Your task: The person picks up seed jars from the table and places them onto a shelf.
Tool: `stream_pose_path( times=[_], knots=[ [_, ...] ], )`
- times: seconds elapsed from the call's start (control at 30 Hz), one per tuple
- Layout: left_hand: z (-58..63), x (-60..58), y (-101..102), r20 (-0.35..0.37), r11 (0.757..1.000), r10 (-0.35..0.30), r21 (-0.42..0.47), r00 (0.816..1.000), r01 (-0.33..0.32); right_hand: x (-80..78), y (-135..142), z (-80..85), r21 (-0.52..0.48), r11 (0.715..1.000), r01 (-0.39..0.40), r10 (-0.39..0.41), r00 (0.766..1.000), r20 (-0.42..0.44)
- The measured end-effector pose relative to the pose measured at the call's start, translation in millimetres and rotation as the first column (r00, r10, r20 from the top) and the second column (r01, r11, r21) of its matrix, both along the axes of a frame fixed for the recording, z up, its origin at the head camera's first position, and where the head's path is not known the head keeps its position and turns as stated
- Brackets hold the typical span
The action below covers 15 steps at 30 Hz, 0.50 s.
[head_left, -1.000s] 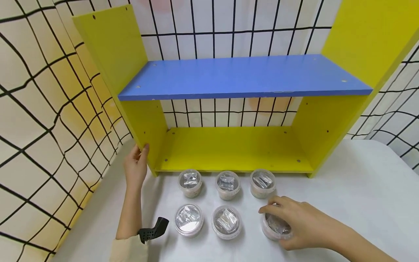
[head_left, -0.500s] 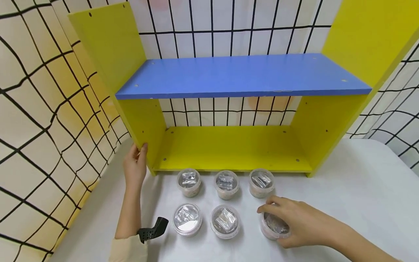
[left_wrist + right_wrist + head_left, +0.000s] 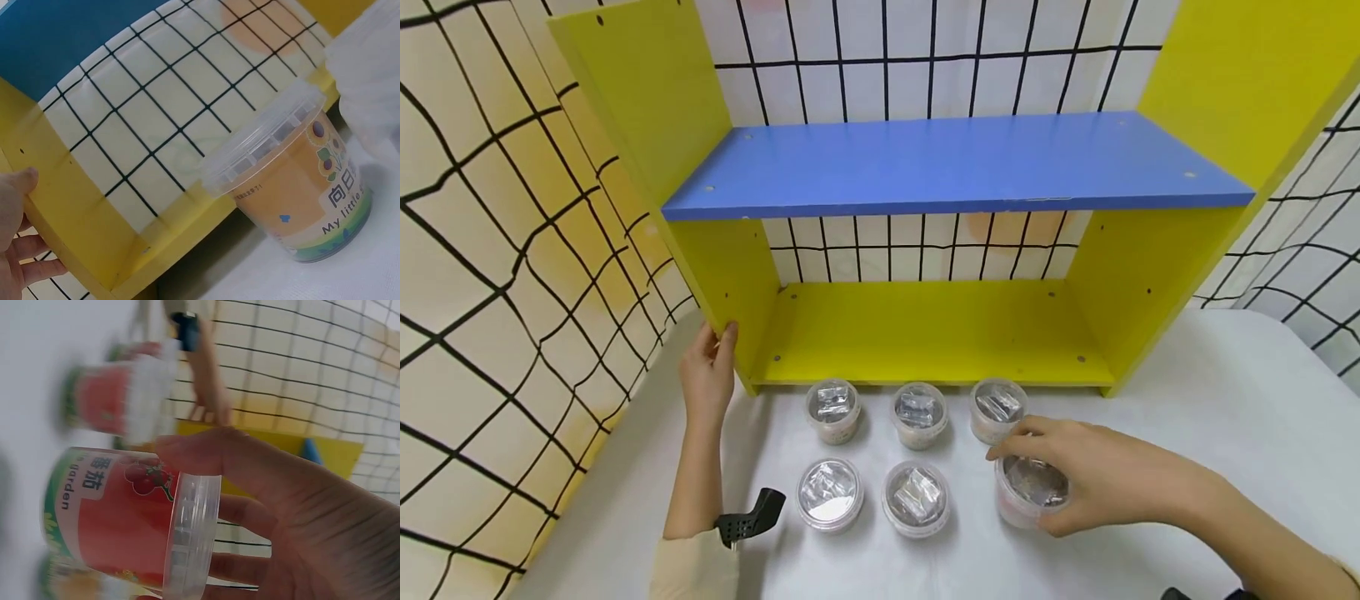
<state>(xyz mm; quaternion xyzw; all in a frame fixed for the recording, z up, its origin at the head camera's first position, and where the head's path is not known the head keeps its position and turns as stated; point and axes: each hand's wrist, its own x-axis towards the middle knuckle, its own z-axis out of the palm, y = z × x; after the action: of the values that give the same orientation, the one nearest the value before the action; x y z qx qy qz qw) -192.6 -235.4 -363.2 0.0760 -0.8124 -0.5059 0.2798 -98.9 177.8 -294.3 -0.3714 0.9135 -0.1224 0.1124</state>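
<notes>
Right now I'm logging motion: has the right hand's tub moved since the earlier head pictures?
Yes: the tub in the right hand now appears slightly higher in the head view, closer to the yellow bottom shelf.

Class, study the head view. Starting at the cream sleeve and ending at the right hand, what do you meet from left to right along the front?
Cream sleeve, black wrist device, front-left tub, front-middle tub, front-right tub, right hand.
</notes>
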Motion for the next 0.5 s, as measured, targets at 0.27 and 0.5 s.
stream_pose_path(
  times=[0.27,0.5],
  knots=[
    [-1.0,0.4,-2.1,0.02,1.0,0.014,0.012,1.0,-0.014,-5.1,-10.7,39.9,0.039,0.999,0.037,-0.036,0.999,-0.026],
    [-1.1,-2.1,-1.3,0.016,1.0,0.013,0.017,1.0,-0.013,-7.8,-13.9,51.9,0.03,0.999,0.036,-0.036,0.999,-0.004]
  ],
)
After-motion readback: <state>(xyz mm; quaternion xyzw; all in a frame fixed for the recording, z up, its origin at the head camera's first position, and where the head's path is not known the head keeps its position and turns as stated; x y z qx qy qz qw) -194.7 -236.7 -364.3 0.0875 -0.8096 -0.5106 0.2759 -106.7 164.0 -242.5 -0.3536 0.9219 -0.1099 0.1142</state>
